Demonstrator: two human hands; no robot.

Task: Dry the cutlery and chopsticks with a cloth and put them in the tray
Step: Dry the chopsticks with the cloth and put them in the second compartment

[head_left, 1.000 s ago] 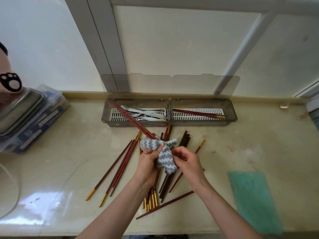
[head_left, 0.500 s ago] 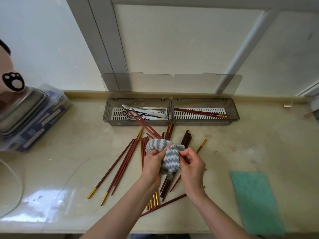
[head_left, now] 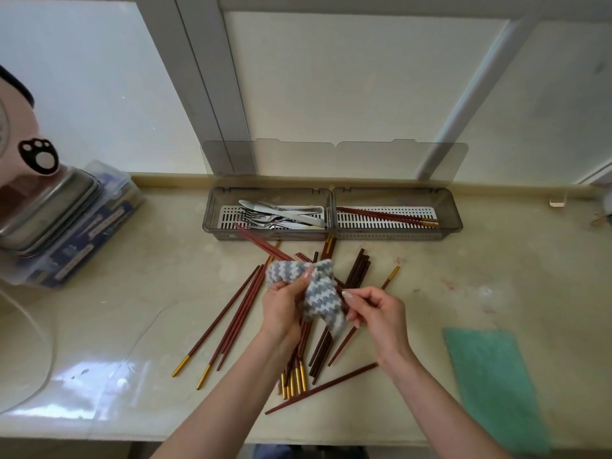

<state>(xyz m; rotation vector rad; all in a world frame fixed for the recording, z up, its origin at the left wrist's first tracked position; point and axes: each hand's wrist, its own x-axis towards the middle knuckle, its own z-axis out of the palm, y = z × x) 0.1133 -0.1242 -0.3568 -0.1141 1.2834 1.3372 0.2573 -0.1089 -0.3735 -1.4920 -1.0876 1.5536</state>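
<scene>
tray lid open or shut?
Open. The clear lid stands upright behind the tray; cutlery in the left compartment and chopsticks in the right lie uncovered.

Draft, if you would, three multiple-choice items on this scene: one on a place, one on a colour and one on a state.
1. Where does the metal cutlery lie?
A. in the tray's left compartment
B. in its right compartment
C. outside it

2. What colour is the flat cloth at the right?
A. red
B. green
C. black

3. How is the striped cloth?
A. spread flat
B. folded away
C. bunched in the left hand

Answers: 1 A, it lies left of the divider; 2 B, it is plainly green; 3 C, the fingers curl round it.
</scene>
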